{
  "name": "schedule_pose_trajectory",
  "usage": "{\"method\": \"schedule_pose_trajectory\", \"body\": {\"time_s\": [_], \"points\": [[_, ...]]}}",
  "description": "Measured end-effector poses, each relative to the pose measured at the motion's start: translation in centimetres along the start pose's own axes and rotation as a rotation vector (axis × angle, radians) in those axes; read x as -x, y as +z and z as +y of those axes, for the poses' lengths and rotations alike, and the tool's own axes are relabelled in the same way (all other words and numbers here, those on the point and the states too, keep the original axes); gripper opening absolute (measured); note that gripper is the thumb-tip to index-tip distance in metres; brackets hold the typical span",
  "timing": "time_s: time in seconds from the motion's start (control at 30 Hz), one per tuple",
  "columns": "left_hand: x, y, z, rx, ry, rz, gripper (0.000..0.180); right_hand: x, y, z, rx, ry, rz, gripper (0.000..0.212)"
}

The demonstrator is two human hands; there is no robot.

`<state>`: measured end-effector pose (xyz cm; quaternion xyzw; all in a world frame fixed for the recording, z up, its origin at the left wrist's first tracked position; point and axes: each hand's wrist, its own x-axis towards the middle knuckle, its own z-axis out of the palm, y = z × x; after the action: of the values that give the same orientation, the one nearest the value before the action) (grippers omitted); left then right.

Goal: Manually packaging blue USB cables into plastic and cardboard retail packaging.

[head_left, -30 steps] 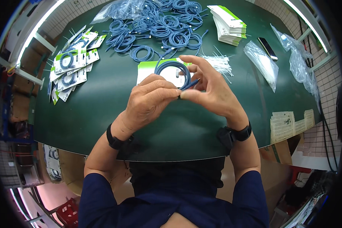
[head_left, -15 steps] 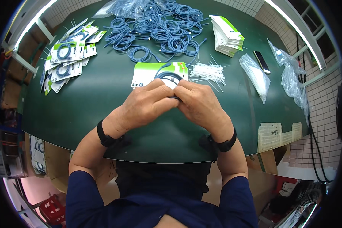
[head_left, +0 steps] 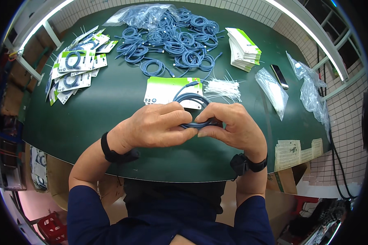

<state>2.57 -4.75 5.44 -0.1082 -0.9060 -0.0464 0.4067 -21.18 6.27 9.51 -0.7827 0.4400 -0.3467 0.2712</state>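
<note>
Between my hands is a coiled blue cable (head_left: 191, 97), raised over the table, with one plug end sticking up at its far side. My left hand (head_left: 159, 124) pinches the coil's near left part between thumb and fingers. On the other side my right hand (head_left: 233, 127) grips the coil with thumb and curled fingers. Part of the coil is hidden by my fingers. Just beyond it lies a green and white card (head_left: 161, 89) flat on the table. A loose pile of white cable ties (head_left: 223, 89) lies to the right of that card.
A heap of coiled blue cables (head_left: 180, 36) fills the far middle, beside a clear plastic bag (head_left: 141, 15). Carded cables (head_left: 75, 61) are piled at far left. At right are a stack of cards (head_left: 242, 51), a bag of ties (head_left: 272, 92), a phone (head_left: 279, 76) and crumpled plastic (head_left: 313, 96).
Both hands have drawn the cable coil nearer to me, off the card. My right hand has turned and spread its thumb from its fingers around the coil. The view has shifted slightly.
</note>
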Motion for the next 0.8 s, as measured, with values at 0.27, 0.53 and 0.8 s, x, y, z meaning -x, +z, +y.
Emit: {"method": "schedule_pose_trajectory", "body": {"time_s": [0.27, 0.53, 0.8], "points": [[0.9, 0.9, -2.3, 0.038, -0.023, 0.035, 0.027, -0.7, 1.4, 1.9, 0.157, -0.153, 0.188, 0.021], [2.7, 1.6, -4.8, -0.021, -0.51, -0.082, 0.059, -0.8, 0.6, 5.6, 0.218, -0.035, 0.389, 0.018], [4.5, 3.1, -8.0, -0.08, -0.716, -0.481, 0.104, -0.7, 1.0, 7.0, 0.222, -0.003, 0.429, 0.016]]}}
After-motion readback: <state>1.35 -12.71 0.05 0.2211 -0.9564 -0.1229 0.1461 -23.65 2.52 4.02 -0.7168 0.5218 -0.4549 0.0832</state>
